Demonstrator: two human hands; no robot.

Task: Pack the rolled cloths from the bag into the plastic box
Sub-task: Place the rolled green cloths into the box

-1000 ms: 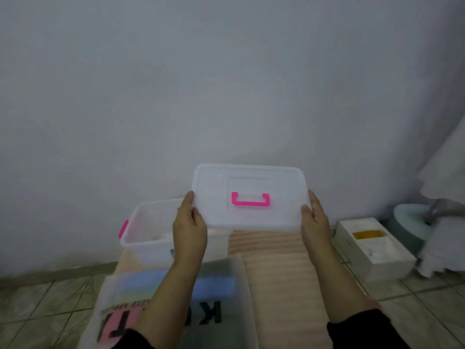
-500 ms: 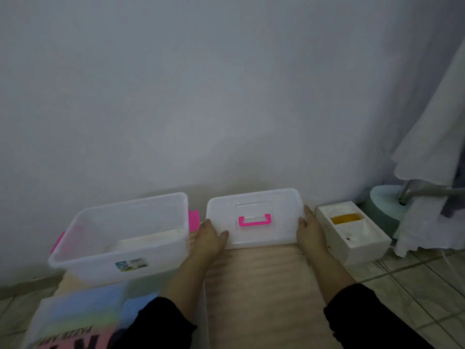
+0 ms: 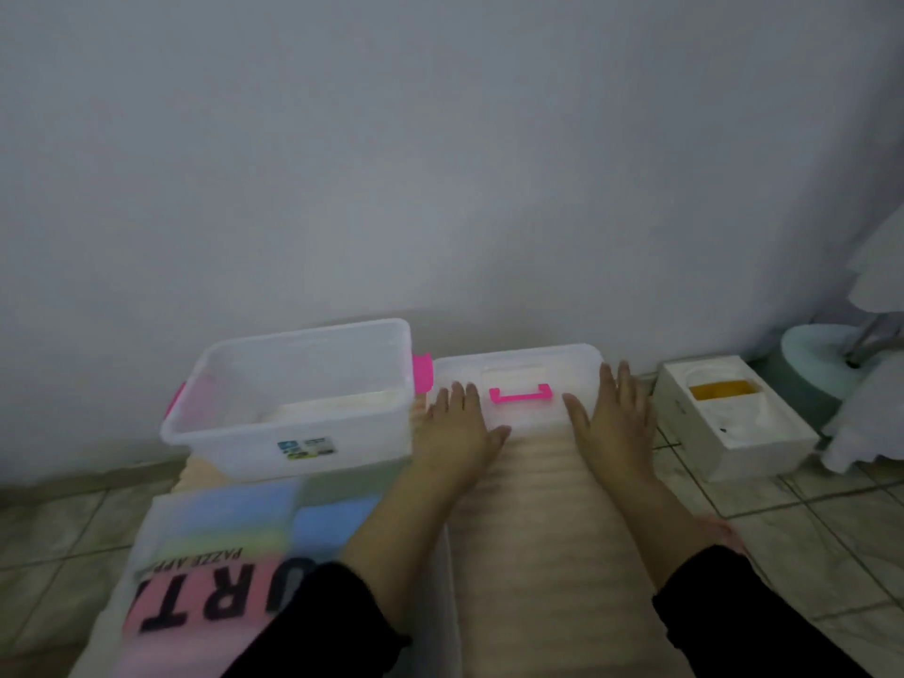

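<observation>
Rolled cloths (image 3: pixel 274 518), blue and pale green through the translucent wrapping, lie inside the printed bag (image 3: pixel 205 599) on the floor at the person's near left. The bag's long axis runs from the person toward the wall, and its far end stops just short of the plastic box (image 3: pixel 293 398).

That box stands open against the wall, long side facing the person, with pink latches at either end. Something pale lies across its bottom; whether it is cloth cannot be determined. Its lid (image 3: pixel 518 384), with the pink handle uppermost, lies flat on the ribbed mat (image 3: pixel 528 530) just to the right of the box.

Left hand (image 3: pixel 457 428): flat, fingers straight, resting on the near left edge of the lid. It grips nothing. Right hand (image 3: pixel 611 418): likewise flat with fingers extended on the lid's right portion, and grips nothing. A white carton (image 3: pixel 734 423) sits further right, apart from the lid.

Assessment: with the lid off, the packing itself is not yet begun. The bag lies back and to the left of both hands, directly beneath the left forearm, so the left hand is the nearer one. A cloth taken from the bag would travel forward, away from the person, into the box mouth.
</observation>
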